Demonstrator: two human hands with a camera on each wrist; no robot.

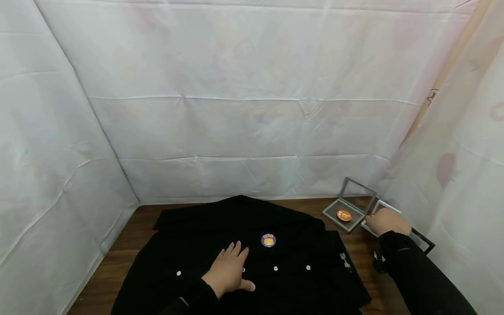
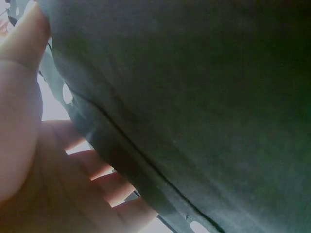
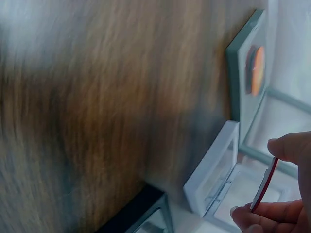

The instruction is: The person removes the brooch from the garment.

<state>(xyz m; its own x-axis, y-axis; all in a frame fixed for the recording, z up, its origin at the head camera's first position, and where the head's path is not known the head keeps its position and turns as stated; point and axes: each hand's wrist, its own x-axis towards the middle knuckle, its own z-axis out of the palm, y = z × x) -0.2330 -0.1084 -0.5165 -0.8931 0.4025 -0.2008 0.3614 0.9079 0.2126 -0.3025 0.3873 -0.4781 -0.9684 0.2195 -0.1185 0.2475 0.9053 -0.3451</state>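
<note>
A black buttoned shirt (image 1: pixel 299 288) lies spread on the wooden table, bearing a round purple badge (image 1: pixel 268 240) with a yellow figure. My left hand (image 1: pixel 229 269) rests on the shirt near its row of white buttons, fingers spread. Black cloth fills much of the left wrist view. At the right, my right hand (image 1: pixel 390 221) pinches a thin red-edged badge (image 3: pixel 265 185), seen edge-on, between thumb and fingers. It is above an open white case (image 3: pixel 211 170). Beside that stands an open grey-green case (image 1: pixel 338 209) with an orange badge (image 1: pixel 344 215) inside.
A black-framed case (image 1: pixel 423 240) lies beyond the right wrist, partly hidden by the sleeve. White curtains (image 1: pixel 244 131) enclose the table at the back and both sides. Brown wood (image 1: pixel 118 262) shows around the shirt.
</note>
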